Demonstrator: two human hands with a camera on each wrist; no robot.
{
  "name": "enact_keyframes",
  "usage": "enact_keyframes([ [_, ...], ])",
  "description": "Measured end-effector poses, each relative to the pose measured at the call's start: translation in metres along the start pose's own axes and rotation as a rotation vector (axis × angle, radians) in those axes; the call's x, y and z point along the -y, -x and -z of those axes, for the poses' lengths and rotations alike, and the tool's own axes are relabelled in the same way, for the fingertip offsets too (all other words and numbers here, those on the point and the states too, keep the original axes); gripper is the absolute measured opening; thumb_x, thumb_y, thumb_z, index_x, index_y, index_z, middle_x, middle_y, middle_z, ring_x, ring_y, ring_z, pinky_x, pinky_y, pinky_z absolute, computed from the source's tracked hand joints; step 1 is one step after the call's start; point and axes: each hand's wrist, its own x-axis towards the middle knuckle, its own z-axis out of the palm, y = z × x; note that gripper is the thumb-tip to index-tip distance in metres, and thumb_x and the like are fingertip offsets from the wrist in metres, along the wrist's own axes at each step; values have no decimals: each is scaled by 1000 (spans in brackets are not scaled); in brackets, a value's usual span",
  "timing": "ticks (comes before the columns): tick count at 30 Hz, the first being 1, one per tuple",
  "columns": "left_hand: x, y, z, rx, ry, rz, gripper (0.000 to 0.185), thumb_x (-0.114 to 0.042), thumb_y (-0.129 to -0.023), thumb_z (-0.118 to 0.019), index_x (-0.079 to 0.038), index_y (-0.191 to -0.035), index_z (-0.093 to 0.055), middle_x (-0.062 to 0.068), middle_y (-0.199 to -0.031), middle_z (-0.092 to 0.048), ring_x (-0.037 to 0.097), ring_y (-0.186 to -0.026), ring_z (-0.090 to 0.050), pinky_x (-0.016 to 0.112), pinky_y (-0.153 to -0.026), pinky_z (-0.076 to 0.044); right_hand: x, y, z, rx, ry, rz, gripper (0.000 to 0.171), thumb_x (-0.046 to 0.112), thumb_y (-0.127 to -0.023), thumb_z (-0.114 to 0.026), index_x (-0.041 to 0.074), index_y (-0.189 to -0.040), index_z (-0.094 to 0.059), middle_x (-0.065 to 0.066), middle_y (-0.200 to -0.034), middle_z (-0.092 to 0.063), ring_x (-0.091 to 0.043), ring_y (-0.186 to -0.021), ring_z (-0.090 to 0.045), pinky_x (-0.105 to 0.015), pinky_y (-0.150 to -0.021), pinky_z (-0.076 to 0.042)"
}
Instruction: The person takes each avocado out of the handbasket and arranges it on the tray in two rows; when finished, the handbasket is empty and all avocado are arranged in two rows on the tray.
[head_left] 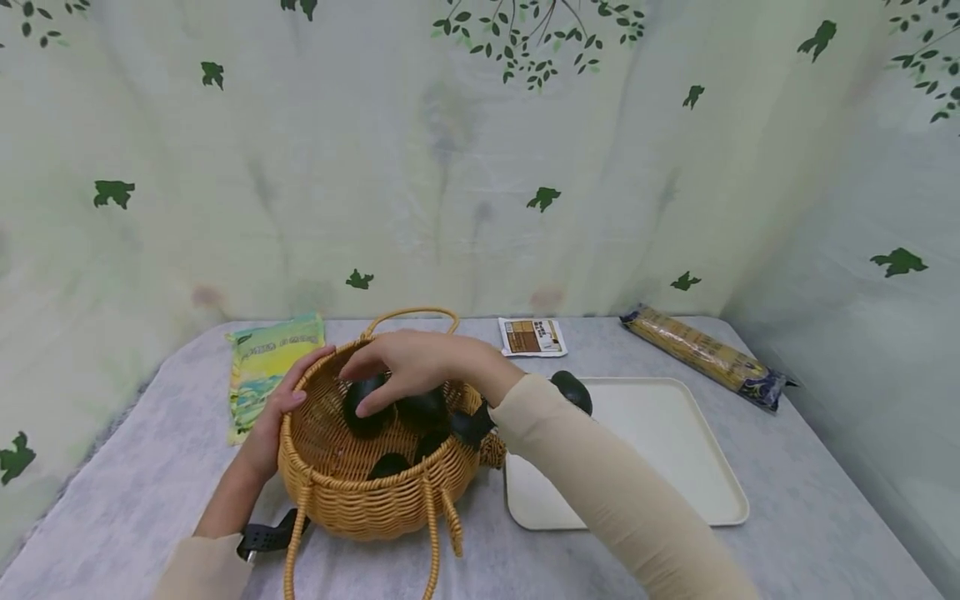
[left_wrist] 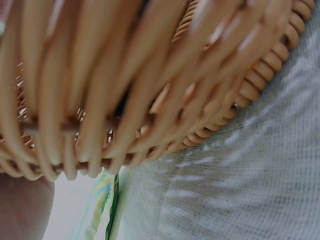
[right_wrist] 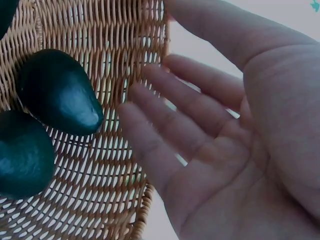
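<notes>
A woven wicker basket [head_left: 360,500] stands on the grey cloth and holds several dark green avocados [head_left: 423,410]. My left hand [head_left: 273,421] grips its left rim, thumb on top. My right hand [head_left: 397,367] hovers over the basket, fingers spread and relaxed just above one avocado [head_left: 363,417]. In the right wrist view the palm of that hand [right_wrist: 200,130] is bare, with two avocados [right_wrist: 60,92] lying on the basket floor [right_wrist: 110,190] beside it. Another avocado [head_left: 573,390] sits at the near-left corner of a cream tray [head_left: 675,450]. The left wrist view shows only the basket wall [left_wrist: 150,75], close up.
A yellow-green packet [head_left: 270,367] lies left of the basket. A small brown-and-white packet [head_left: 531,336] and a long pasta packet [head_left: 701,354] lie at the back. A leaf-printed curtain closes off the table behind and at the right.
</notes>
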Motion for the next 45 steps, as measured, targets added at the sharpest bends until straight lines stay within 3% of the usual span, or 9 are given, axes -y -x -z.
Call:
enact_keyframes([
  [5, 0, 3, 2, -10, -19, 40, 60, -20, -105, -21, -12, -164, -23, -5, -156, -35, 8, -138, -43, 23, -103, -45, 0, -16, 5, 38, -55, 2, 60, 29, -95, -75, 10, -148, -56, 0, -147, -59, -5, -132, -55, -18, -107, -41],
  [11, -1, 3, 3, 25, 5, 59, 60, -24, -107, -21, -13, -165, -19, -8, -158, -32, 2, -138, -43, 22, -104, -45, -6, -26, 0, 47, -147, 11, 63, 30, -91, -79, 10, -147, -57, -1, -145, -60, -6, -130, -57, -19, -106, -43],
  [17, 0, 2, 3, 36, 12, 56, 60, -23, -106, -20, -12, -166, -18, -8, -158, -33, 2, -138, -44, 25, -104, -46, -26, -34, -17, -17, -213, 18, 60, 29, -92, -79, 12, -145, -59, 2, -144, -62, -3, -130, -57, -21, -108, -43],
  [22, 1, 2, 1, 46, 21, 49, 60, -22, -106, -20, -13, -166, -18, -7, -156, -34, 3, -138, -43, 25, -104, -45, -41, -38, -27, -75, -184, 4, 58, 30, -91, -80, 13, -143, -61, 4, -142, -63, -2, -129, -57, -18, -106, -43],
  [29, 0, 1, 2, 35, 22, 42, 59, -23, -107, -21, -14, -165, -20, -5, -157, -35, 3, -139, -42, 24, -106, -44, -45, -41, -29, -92, -54, -21, 57, 37, -91, -79, 17, -141, -64, 8, -140, -64, -2, -129, -56, -16, -105, -41],
  [37, -1, 1, 2, 14, 8, 66, 60, -26, -106, -22, -15, -165, -21, -3, -157, -35, 14, -142, -39, 24, -105, -43, -42, -42, -29, -38, 31, -58, 53, 31, -92, -79, 15, -140, -65, 2, -142, -63, -9, -131, -55, -19, -105, -41],
  [45, -1, 1, 3, 3, -3, 88, 60, -29, -107, -23, -15, -165, -21, -4, -156, -35, 12, -141, -39, 24, -104, -44, -41, -41, -31, -2, 47, -80, 55, 28, -92, -79, 17, -143, -62, -1, -148, -59, -13, -135, -52, -21, -107, -41],
])
